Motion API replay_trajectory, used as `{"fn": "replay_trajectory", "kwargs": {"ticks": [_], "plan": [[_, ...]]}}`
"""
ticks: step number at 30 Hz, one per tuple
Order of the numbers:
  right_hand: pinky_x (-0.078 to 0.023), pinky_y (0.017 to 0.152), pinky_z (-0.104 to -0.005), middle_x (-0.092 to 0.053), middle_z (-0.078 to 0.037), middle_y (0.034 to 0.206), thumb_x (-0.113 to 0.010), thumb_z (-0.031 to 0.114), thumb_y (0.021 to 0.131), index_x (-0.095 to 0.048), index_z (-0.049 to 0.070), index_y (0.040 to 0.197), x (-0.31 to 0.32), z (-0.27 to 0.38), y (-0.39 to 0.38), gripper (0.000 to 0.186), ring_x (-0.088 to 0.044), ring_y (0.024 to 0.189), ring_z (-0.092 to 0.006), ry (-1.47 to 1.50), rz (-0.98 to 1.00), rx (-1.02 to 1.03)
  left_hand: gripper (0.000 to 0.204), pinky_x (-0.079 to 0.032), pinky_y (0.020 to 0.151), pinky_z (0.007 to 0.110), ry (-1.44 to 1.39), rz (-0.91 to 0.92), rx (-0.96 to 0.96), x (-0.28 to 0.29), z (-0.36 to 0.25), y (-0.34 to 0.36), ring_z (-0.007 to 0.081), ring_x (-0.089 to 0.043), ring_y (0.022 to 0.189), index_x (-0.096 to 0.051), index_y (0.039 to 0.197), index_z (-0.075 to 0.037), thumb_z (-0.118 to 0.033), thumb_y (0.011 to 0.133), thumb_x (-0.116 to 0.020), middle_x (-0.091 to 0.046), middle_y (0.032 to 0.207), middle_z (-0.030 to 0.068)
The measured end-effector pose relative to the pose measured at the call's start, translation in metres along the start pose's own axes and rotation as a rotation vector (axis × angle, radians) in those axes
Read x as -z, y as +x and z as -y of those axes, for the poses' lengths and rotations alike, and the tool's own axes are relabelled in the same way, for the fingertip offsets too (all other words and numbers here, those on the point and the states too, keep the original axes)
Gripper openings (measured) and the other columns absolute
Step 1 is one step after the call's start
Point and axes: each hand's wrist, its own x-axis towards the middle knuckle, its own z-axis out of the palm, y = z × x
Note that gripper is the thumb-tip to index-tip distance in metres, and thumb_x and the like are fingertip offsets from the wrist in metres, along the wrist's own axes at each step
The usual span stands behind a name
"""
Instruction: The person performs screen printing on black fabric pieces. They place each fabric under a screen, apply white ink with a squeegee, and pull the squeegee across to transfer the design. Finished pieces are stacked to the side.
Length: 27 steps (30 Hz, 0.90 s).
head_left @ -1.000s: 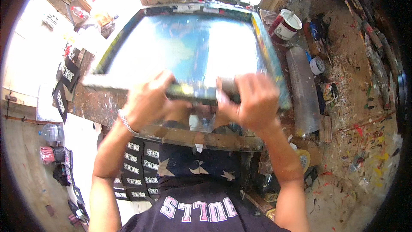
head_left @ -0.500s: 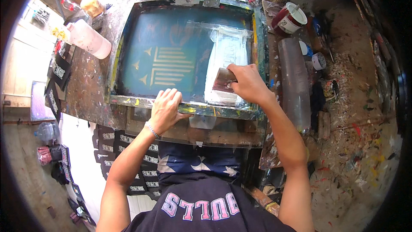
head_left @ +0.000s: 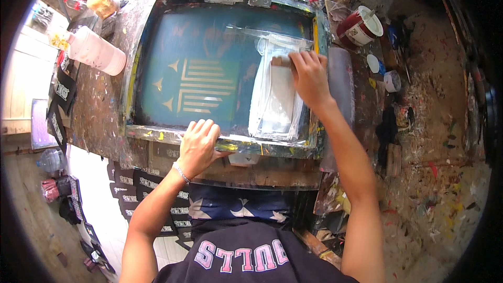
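A wooden-framed printing screen (head_left: 144,132) lies in front of me, its blue-green mesh bearing a pale design of stripes and stars on the left. White ink (head_left: 270,105) covers an upright rectangle of mesh on the right. My right hand (head_left: 313,76) is closed around a squeegee (head_left: 281,61), which rests near the upper part of that white patch. At the frame's near edge, my left hand (head_left: 198,147) has its fingers over the rim and its thumb along the front side, gripping it.
A pink-filled plastic bottle (head_left: 99,51) lies tilted left of the screen. To the right are a red and white paint can (head_left: 360,27), a small white tub (head_left: 392,80) and a long greyish rounded panel (head_left: 339,99). Black printed pieces (head_left: 149,188) lie below, on the left.
My right hand and the squeegee have moved away from me, from the near part of the white patch to its far part. The left hand keeps its grip on the frame.
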Motion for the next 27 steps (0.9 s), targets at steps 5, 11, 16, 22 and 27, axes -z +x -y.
{"fn": "replay_trajectory", "kwargs": {"ticks": [5,11,16,22,27], "plan": [[-0.042,0.095,-0.0506,-0.072,-0.014,0.111,-0.066,0.004,0.088,-0.067,0.009,0.118,0.011,-0.028,0.078,0.03,-0.066,0.111,-0.0347,0.215,0.365,-0.179,0.054,-0.044,0.084,0.041,-0.003,0.037,0.039,0.0,0.003,-0.003,0.0293,-0.055,0.091,-0.055,0.091,-0.006,-0.043,0.07,-0.088,-0.053,0.092,0.0099],[-0.044,0.096,-0.0529,-0.073,-0.014,0.106,-0.066,0.004,0.086,-0.066,0.009,0.115,-0.016,-0.038,0.074,0.029,-0.066,0.108,-0.0384,0.13,0.136,-0.138,0.054,-0.045,0.084,0.041,0.0,0.032,0.027,0.001,0.0,-0.001,0.0292,-0.056,0.091,-0.055,0.091,-0.007,-0.04,0.067,-0.09,-0.054,0.092,0.0095],[-0.044,0.09,-0.0539,-0.068,-0.019,0.097,-0.066,0.002,0.083,-0.063,0.005,0.107,0.007,0.004,0.019,0.025,-0.063,0.098,-0.0427,0.211,0.252,-0.121,0.054,-0.044,0.083,0.041,-0.013,0.034,0.033,0.0,0.0,-0.004,0.0296,-0.055,0.091,-0.055,0.091,-0.006,-0.04,0.066,-0.09,-0.053,0.092,0.0095],[-0.045,0.087,-0.0493,-0.066,-0.016,0.094,-0.058,-0.002,0.083,-0.063,0.004,0.11,0.063,0.086,-0.069,0.028,-0.06,0.094,-0.0378,0.258,0.305,-0.12,0.053,-0.043,0.083,0.042,-0.037,-0.006,0.024,-0.002,-0.002,-0.006,0.0301,-0.055,0.092,-0.056,0.091,-0.006,-0.04,0.069,-0.089,-0.054,0.092,0.0101],[-0.045,0.089,-0.0472,-0.064,-0.015,0.097,-0.06,-0.003,0.082,-0.063,0.005,0.111,0.073,0.105,-0.094,0.03,-0.059,0.096,-0.0357,0.204,0.259,-0.107,0.05,-0.043,0.087,0.042,-0.044,-0.066,0.004,-0.004,-0.004,-0.008,0.0304,-0.056,0.096,-0.059,0.092,-0.004,-0.038,0.071,-0.089,-0.056,0.094,0.0109]]}}
